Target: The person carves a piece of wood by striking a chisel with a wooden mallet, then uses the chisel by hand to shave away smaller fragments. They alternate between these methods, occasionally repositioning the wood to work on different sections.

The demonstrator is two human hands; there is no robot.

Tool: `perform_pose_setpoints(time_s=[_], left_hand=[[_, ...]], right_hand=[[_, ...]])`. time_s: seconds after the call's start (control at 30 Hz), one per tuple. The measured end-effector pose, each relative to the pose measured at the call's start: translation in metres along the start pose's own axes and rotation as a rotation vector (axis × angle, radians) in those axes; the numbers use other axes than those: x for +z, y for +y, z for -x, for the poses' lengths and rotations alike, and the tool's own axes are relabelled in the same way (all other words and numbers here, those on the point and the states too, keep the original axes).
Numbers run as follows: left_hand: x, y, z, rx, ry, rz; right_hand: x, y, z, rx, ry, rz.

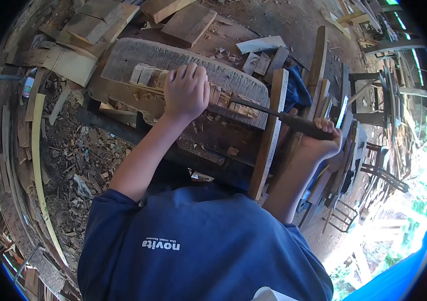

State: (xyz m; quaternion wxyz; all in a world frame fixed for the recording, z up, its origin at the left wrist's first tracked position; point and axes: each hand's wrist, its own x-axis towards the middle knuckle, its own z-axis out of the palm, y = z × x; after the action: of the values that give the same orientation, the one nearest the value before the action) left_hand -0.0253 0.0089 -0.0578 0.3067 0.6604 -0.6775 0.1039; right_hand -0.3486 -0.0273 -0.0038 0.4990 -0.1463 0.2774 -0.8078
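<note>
A roughly cut piece of wood (222, 96) with chipped notches lies along a thick weathered board (238, 80). My left hand (187, 93) is closed over the middle of this piece and presses it against the board. My right hand (323, 143) is wrapped around the dark handle of a chisel (306, 127). The chisel's narrow blade points left, and its tip meets the notched wood to the right of my left hand. Beneath my left palm, part of the wood is hidden.
A long wooden bar (269, 138) stands across the right end of the board. Dark blue cloth (298, 90) lies behind it. Wood offcuts (189, 24) are piled at the far side. Chips and litter (90, 155) cover the ground at left, beside long wood strips (40, 165).
</note>
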Motion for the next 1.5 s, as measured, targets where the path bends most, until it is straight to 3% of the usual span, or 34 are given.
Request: perform_pose_setpoints(time_s=[0.13, 0.2, 0.53, 0.73, 0.83, 1.1, 1.27, 1.37, 1.47, 1.5], left_hand=[[0.001, 0.0, 0.003, -0.007, -0.001, -0.005], [0.001, 0.0, 0.001, -0.004, 0.005, -0.011], [-0.002, -0.003, 0.002, -0.01, -0.01, 0.013], [-0.018, 0.003, -0.001, -0.05, -0.066, 0.246], [-0.03, 0.015, -0.004, 0.132, -0.017, 0.265], [-0.001, 0.035, 0.018, -0.016, -0.064, 0.32], [0.007, 0.042, 0.023, 0.049, 0.027, 0.283], [0.004, 0.046, 0.02, -0.034, -0.058, 0.288], [-0.011, 0.044, 0.009, -0.019, -0.199, 0.256], [-0.013, 0.043, 0.005, 0.031, -0.156, 0.278]], right_hand=[[-0.007, 0.011, 0.012, 0.082, 0.278, -0.025], [-0.008, 0.024, 0.021, 0.091, 0.291, 0.007], [0.02, -0.034, 0.019, -0.108, -0.092, 0.084], [0.028, -0.044, 0.035, -0.139, -0.116, 0.13], [0.022, -0.042, 0.047, -0.207, -0.173, 0.219], [0.033, -0.047, 0.084, -0.228, -0.274, 0.281], [0.033, -0.047, 0.093, -0.26, -0.36, 0.201], [0.039, -0.049, 0.1, -0.27, -0.442, 0.227], [0.044, -0.048, 0.105, -0.262, -0.464, 0.225], [0.047, -0.048, 0.106, -0.258, -0.458, 0.219]])
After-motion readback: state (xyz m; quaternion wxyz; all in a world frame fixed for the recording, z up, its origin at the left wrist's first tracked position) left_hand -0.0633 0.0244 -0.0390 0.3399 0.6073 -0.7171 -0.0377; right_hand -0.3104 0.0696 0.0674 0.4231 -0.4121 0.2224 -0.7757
